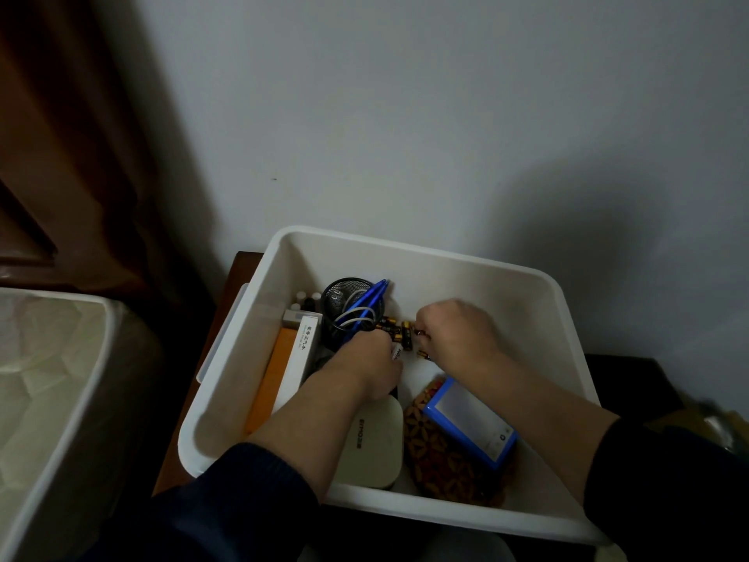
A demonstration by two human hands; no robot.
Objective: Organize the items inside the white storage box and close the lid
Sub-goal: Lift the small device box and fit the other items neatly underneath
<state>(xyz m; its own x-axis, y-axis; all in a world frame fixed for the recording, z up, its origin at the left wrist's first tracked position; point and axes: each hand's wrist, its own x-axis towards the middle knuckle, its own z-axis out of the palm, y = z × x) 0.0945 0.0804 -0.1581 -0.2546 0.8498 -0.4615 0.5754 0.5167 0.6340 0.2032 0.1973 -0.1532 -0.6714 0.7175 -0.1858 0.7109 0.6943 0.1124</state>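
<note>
Both hands reach deep into the white storage box (405, 253). The right hand (458, 334) curls its grip over small batteries (399, 332); I cannot tell if it pinches one. The left hand (367, 365) curls too, its hold hidden. Sorting is under way. At ten o'clock stands the mesh cup (350, 306). Next, gather the batteries together.

Dim rm. Plain grey-white wall (405, 115) at back w/ soft shadows. Dark brown curtain (81, 135) far left. Dark wood table (239, 277) against wall. White-lined bin (52, 379) lower left.
</note>
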